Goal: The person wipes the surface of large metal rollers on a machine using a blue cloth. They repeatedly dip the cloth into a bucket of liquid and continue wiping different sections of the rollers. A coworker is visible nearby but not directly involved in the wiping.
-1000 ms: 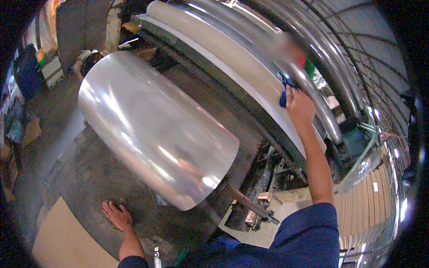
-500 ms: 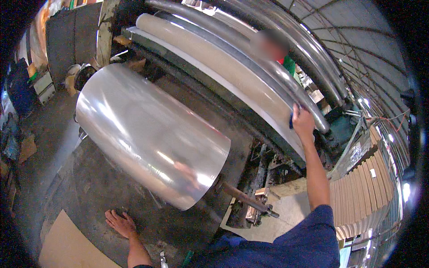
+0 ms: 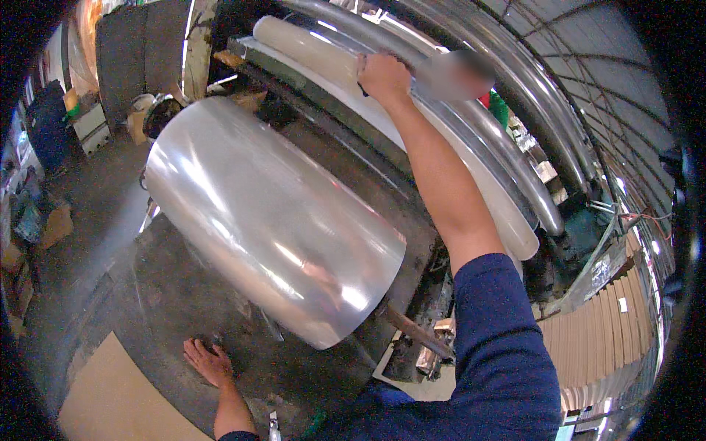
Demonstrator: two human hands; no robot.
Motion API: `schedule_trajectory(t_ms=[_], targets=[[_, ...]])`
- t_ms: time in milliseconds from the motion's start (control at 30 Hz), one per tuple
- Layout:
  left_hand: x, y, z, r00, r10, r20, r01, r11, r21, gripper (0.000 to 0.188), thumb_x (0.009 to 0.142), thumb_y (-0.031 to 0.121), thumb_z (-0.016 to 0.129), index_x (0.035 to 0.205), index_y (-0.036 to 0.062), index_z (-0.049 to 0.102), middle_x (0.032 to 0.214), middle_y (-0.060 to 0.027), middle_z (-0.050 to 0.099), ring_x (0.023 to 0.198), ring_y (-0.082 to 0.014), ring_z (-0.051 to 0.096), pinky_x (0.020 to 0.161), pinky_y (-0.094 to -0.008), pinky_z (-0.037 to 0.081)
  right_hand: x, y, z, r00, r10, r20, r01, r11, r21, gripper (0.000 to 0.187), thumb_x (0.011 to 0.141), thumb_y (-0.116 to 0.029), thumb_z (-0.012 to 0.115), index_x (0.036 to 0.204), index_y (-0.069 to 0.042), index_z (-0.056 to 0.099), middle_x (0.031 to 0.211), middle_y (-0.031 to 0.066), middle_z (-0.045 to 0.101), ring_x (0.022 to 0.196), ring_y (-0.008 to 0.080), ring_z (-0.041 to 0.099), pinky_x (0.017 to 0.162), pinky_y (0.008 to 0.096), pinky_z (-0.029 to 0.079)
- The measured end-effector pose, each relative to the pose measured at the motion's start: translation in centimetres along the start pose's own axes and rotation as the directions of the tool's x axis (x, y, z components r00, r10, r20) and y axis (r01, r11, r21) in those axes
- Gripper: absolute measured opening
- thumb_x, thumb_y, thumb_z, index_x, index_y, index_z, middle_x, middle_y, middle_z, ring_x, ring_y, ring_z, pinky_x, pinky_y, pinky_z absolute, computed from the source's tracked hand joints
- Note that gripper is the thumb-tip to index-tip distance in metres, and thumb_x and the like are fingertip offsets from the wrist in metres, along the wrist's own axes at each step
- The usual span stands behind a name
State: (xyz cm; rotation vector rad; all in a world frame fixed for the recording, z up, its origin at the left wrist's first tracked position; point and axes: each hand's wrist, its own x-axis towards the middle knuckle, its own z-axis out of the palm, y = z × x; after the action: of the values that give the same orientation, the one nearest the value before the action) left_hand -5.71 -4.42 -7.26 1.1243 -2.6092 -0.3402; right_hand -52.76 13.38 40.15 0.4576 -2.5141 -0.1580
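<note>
My right hand is stretched far out over a long beige roller, its fingers closed around a small dark blue thing that mostly hides inside the grip. Its kind cannot be made out. My left hand lies flat on the dark worn surface, fingers spread and holding nothing. Between my arms lies a big shiny silver roll, with a metal shaft sticking out at its near right end. A pale strip runs along the near side of the beige roller.
Behind the beige roller are shiny metal rollers and a person. Stacked brown cardboard stands at the right. A brown sheet lies near left. A slim metal tool is at the lower edge.
My right hand has swept leftward and away along the beige roller, from its right end toward its far left part. My left hand stays flat on the surface. The view has shifted slightly.
</note>
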Motion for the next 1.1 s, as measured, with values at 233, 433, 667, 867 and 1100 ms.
schedule_trajectory(t_ms=[233, 433, 667, 867, 1100], targets=[[-0.5, -0.4, 0.9, 1.000, -0.015, -0.005, 0.015, 1.000, 0.001, 0.048, 0.083, 0.017, 0.057, 0.126, 0.0007, 0.043, 0.141, -0.0156, 0.036, 0.136, -0.0297, 0.029, 0.115, -0.0436, 0.018, -8.5, 9.4, -3.0, 0.999, 0.049, 0.016, -0.046, 0.986, -0.160, 0.045, 0.093, -0.044, 0.040, 0.087, -0.012, 0.070, 0.082, 0.0178, 0.068, 0.077, 0.0381, 0.066, 0.071, 0.0510, 0.053], [-0.1, -0.2, 0.2, 0.999, -0.008, 0.051, 0.007, 0.999, 0.033, 0.048, 0.084, 0.018, 0.058, 0.126, 0.0005, 0.043, 0.143, -0.0141, 0.033, 0.136, -0.0300, 0.027, 0.115, -0.0433, 0.018, -24.1, 22.1, -8.7, 0.938, 0.336, -0.085, -0.343, 0.863, -0.371, 0.045, 0.095, -0.047, 0.039, 0.091, -0.014, 0.069, 0.080, 0.0161, 0.067, 0.074, 0.0370, 0.065, 0.066, 0.0478, 0.052], [-0.2, 0.0, 1.0, 1.000, 0.001, 0.012, -0.001, 1.000, 0.027, 0.048, 0.083, 0.020, 0.060, 0.123, -0.0017, 0.044, 0.140, -0.0156, 0.035, 0.135, -0.0310, 0.029, 0.115, -0.0441, 0.020, -28.5, 25.3, -9.4, 0.892, 0.399, -0.214, -0.451, 0.828, -0.334, 0.051, 0.094, -0.048, 0.040, 0.077, -0.009, 0.068, 0.073, 0.0181, 0.066, 0.067, 0.0380, 0.065, 0.063, 0.0482, 0.052], [-0.5, -0.9, 2.0, 0.990, 0.087, -0.108, -0.083, 0.996, 0.040, 0.047, 0.083, 0.021, 0.060, 0.121, -0.0026, 0.045, 0.137, -0.0186, 0.037, 0.133, -0.0326, 0.031, 0.114, -0.0456, 0.021, -18.2, 17.1, -4.3, 0.945, 0.270, -0.183, -0.311, 0.913, -0.262, 0.051, 0.093, -0.048, 0.040, 0.080, -0.008, 0.070, 0.074, 0.0184, 0.067, 0.069, 0.0362, 0.066, 0.066, 0.0481, 0.053], [-0.4, 0.1, 0.5, 0.997, 0.053, -0.056, -0.054, 0.999, 0.000, 0.047, 0.083, 0.022, 0.059, 0.121, -0.0022, 0.045, 0.136, -0.0180, 0.038, 0.132, -0.0342, 0.031, 0.114, -0.0469, 0.021, -9.6, 9.2, -2.0, 0.975, 0.189, -0.114, -0.206, 0.966, -0.157, 0.053, 0.094, -0.045, 0.038, 0.080, -0.005, 0.069, 0.078, 0.0200, 0.067, 0.072, 0.0358, 0.067, 0.069, 0.0484, 0.054]])
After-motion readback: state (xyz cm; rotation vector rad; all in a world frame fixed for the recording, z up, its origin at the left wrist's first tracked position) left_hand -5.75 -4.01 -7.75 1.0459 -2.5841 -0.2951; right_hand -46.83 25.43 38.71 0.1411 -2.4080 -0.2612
